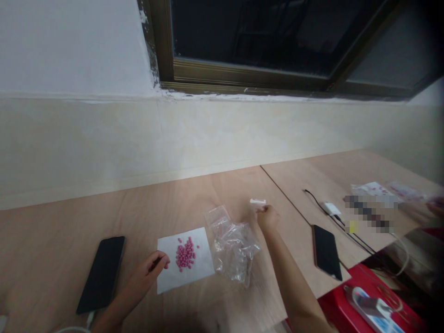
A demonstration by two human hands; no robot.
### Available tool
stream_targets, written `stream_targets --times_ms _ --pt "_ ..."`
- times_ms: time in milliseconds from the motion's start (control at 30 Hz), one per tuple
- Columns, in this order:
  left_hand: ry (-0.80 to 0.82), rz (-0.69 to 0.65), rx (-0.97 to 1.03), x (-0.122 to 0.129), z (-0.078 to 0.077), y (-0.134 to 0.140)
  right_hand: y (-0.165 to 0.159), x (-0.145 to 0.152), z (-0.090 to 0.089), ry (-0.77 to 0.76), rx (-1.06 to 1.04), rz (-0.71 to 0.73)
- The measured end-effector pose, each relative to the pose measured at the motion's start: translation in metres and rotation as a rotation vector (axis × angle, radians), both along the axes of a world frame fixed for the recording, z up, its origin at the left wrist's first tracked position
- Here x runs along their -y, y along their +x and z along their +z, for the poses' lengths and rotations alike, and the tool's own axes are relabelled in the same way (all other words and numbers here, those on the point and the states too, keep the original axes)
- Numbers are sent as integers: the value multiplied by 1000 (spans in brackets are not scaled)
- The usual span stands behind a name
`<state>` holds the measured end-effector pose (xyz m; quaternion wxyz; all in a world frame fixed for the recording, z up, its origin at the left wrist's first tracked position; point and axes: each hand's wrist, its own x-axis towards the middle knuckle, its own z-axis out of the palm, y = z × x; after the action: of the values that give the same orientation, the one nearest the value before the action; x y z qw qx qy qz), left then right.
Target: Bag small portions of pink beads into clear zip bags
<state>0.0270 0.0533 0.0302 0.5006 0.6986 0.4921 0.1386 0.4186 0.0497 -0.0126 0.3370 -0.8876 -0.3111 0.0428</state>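
Loosely curled, my left hand (156, 267) is at the left edge of a white paper sheet (164, 282). Its thumb and fingertips come together; anything between them is hidden or too small to make out. Many small pink beads (185, 254) lie in a loose pile on the sheet, just right of that hand. Farther back and to the right, my right hand (268, 217) has its fingers closed on a small clear plastic bag (257, 202) with a whitish top edge. Crumpled clear plastic bags (236, 247) lie between the sheet and my right forearm.
A dark phone (102, 273) with a white cable lies at left, another phone (326, 252) at right. Beyond it are a white adapter (332, 209), black cables and plastic packets (376, 189). A power strip (373, 307) rests on a red surface. Wall and window rise behind the table.
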Motion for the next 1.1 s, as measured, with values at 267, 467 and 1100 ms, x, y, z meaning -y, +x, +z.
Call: stream_targets --times_ms 267,467,1100 --pt "-23 -93 136 4 25 35 -137 53 40 277 -167 651" --pt "10 -154 73 13 19 33 -201 68 45 133 -298 819" --pt "-298 -9 278 37 12 17 -212 58 58 -160 -934 1060"
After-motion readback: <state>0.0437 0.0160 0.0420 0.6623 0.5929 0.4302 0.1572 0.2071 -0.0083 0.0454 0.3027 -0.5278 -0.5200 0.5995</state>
